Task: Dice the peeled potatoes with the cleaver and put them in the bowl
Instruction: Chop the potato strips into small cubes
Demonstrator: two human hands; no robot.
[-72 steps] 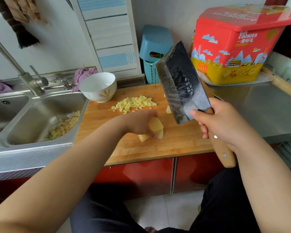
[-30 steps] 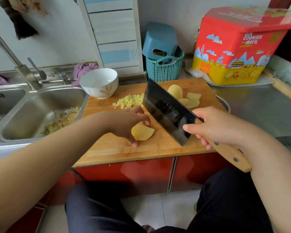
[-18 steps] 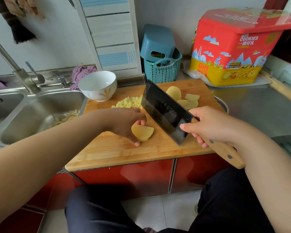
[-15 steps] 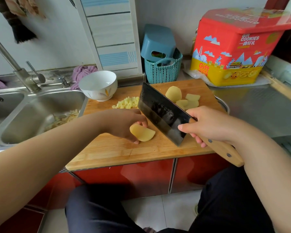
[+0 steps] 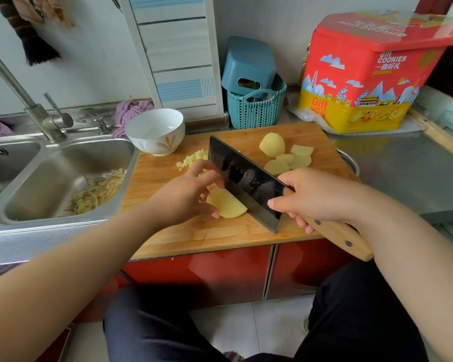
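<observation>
On the wooden cutting board (image 5: 183, 239) lies a stack of potato slices (image 5: 226, 203), held down by my left hand (image 5: 186, 194) with curled fingers. My right hand (image 5: 311, 195) grips the wooden handle of the dark cleaver (image 5: 242, 178), whose edge rests on the board right beside the slices. A peeled potato chunk (image 5: 272, 144) and several flat slices (image 5: 289, 162) lie at the board's back right. Diced potato (image 5: 191, 160) is piled behind my left hand. The white bowl (image 5: 154, 131) stands at the board's back left corner, nothing visible inside.
A steel sink (image 5: 58, 178) with potato peelings (image 5: 97, 190) lies left of the board, with a tap (image 5: 37, 113) behind it. A teal basket (image 5: 255, 107) and a red cookie tin (image 5: 366, 71) stand at the back. A steel counter (image 5: 408, 173) extends right.
The cleaver has come down from its raised position to the board beside the slices. My left hand laid the slices flat and keeps holding them.
</observation>
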